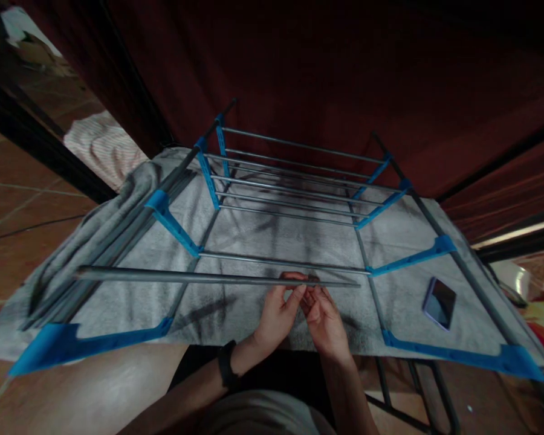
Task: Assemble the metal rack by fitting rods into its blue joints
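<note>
A long grey metal rod [199,278] lies crosswise in front of me, its left end reaching past the rack's left side. My left hand [278,311] pinches it near the right end, thumb and fingers closed around it. Just beside, my right hand [324,314] also has its fingertips closed on the rod. Behind it stands a rack of grey tubes with blue plastic brackets [176,226]. Several thin crossbars [290,193] join its two sides at the far end, and one nearer crossbar [281,261] runs just beyond the rod.
The rack rests on a grey towel-like cloth [272,314]. Several loose grey rods [104,241] lie along the left side. A phone [440,304] lies on the right. Dark red curtains [299,72] hang behind, and a striped cloth [104,145] lies at the left.
</note>
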Demonstrator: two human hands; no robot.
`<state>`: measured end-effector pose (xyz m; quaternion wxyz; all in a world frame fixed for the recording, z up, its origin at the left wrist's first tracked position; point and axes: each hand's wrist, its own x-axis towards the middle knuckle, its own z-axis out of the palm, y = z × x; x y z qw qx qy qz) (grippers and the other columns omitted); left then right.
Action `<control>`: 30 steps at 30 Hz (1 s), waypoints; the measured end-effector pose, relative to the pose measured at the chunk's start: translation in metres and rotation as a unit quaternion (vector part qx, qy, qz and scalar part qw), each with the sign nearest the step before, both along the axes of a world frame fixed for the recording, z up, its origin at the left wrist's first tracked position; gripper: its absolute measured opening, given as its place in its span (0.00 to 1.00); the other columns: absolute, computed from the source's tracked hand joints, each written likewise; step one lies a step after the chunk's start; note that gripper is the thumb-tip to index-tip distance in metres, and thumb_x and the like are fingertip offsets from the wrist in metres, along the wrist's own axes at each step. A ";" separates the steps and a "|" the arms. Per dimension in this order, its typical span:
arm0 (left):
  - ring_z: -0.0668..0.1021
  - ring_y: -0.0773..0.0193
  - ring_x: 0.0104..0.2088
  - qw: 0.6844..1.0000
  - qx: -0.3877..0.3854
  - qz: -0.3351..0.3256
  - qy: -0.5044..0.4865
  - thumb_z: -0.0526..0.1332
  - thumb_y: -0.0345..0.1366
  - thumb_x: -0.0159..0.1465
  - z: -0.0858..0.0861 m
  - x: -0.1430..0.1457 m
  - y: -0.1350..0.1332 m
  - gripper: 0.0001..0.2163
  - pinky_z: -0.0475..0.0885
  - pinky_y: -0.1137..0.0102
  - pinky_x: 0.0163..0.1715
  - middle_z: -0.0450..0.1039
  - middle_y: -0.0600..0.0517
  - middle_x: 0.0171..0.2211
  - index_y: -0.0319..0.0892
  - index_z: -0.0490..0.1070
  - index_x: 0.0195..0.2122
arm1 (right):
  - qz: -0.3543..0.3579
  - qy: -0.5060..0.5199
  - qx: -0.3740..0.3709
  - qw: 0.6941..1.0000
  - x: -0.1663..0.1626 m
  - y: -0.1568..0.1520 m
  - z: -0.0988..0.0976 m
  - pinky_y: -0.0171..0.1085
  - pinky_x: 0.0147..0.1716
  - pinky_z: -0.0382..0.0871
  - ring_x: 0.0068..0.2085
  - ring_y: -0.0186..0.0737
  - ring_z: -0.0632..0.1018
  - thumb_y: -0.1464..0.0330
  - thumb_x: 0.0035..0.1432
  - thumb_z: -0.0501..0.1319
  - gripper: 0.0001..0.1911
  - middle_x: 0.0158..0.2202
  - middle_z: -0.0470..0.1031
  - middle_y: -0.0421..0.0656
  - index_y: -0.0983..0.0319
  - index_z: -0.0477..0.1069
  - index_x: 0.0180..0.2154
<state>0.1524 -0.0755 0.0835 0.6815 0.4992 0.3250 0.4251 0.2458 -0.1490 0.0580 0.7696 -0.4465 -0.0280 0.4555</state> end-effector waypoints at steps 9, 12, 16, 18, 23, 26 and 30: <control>0.83 0.57 0.45 0.963 0.261 0.070 -0.006 0.60 0.44 0.76 0.046 -0.029 0.028 0.11 0.76 0.61 0.52 0.83 0.49 0.42 0.49 0.78 0.51 | 0.049 0.015 -0.004 0.999 -0.008 -0.007 0.003 0.36 0.40 0.79 0.39 0.38 0.83 0.60 0.52 0.77 0.14 0.40 0.85 0.42 0.56 0.81 0.39; 0.82 0.60 0.40 0.944 0.309 0.110 -0.018 0.58 0.42 0.77 0.060 -0.036 0.037 0.13 0.76 0.63 0.47 0.81 0.51 0.39 0.49 0.74 0.60 | 0.040 0.024 -0.013 0.999 -0.007 -0.009 0.000 0.34 0.40 0.79 0.39 0.37 0.83 0.62 0.52 0.77 0.13 0.39 0.85 0.41 0.57 0.81 0.38; 0.79 0.63 0.34 0.917 0.367 0.154 -0.019 0.58 0.40 0.77 0.078 -0.041 0.045 0.16 0.75 0.66 0.42 0.79 0.54 0.34 0.49 0.73 0.64 | 0.034 0.020 -0.014 0.999 -0.004 -0.012 -0.003 0.35 0.40 0.79 0.38 0.37 0.83 0.62 0.52 0.77 0.11 0.38 0.84 0.41 0.57 0.81 0.38; 0.78 0.65 0.32 0.901 0.397 0.174 -0.016 0.57 0.39 0.78 0.086 -0.042 0.049 0.17 0.74 0.68 0.39 0.77 0.55 0.32 0.50 0.72 0.65 | 0.033 0.018 -0.015 0.999 -0.002 -0.014 -0.005 0.35 0.40 0.78 0.39 0.37 0.83 0.62 0.52 0.77 0.12 0.38 0.84 0.41 0.57 0.81 0.37; 0.76 0.62 0.29 0.890 0.409 0.188 0.068 0.56 0.42 0.78 0.100 -0.045 0.054 0.18 0.77 0.66 0.36 0.74 0.55 0.30 0.50 0.72 0.66 | 0.025 0.027 -0.020 0.999 0.001 -0.014 -0.005 0.37 0.42 0.78 0.39 0.38 0.82 0.63 0.50 0.79 0.14 0.38 0.84 0.42 0.57 0.81 0.38; 0.81 0.59 0.37 0.888 0.417 0.147 0.127 0.55 0.43 0.78 0.103 -0.044 0.054 0.19 0.80 0.62 0.44 0.80 0.51 0.40 0.48 0.70 0.67 | 0.018 0.033 -0.020 0.999 0.004 -0.013 -0.003 0.38 0.42 0.77 0.39 0.39 0.82 0.64 0.49 0.79 0.13 0.38 0.84 0.42 0.57 0.81 0.37; 0.83 0.56 0.51 0.859 0.482 0.058 0.163 0.55 0.39 0.78 0.100 -0.037 0.053 0.19 0.79 0.62 0.53 0.82 0.45 0.54 0.46 0.70 0.67 | 0.008 0.032 -0.020 0.999 0.011 -0.013 -0.001 0.37 0.42 0.77 0.39 0.38 0.81 0.64 0.48 0.79 0.14 0.38 0.84 0.41 0.57 0.82 0.37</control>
